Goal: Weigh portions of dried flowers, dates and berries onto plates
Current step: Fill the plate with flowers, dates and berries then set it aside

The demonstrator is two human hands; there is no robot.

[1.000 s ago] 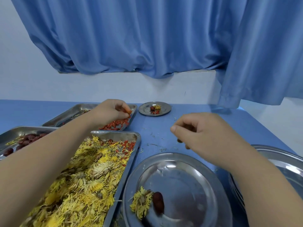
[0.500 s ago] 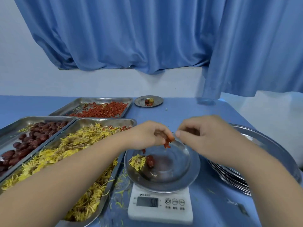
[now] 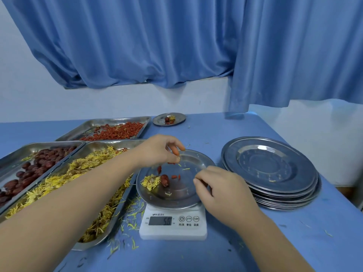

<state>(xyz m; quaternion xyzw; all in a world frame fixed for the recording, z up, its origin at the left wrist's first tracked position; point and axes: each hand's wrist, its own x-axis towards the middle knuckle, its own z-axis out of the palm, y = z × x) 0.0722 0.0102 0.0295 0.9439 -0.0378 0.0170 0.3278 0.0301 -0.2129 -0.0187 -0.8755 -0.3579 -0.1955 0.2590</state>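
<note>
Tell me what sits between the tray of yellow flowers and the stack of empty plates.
In the head view: the white scale, bearing a plate with a flower, a date and berries. Left hand and right hand are above it.

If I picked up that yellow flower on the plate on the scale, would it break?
It would probably shed bits. Plenty of loose petals lie scattered on the table, so the dried flower likely crumbles easily. It's probably very light too, because it looks fluffy and thin-petalled. It shouldn't roll, since it lies flat and ragged on the plate.
</note>
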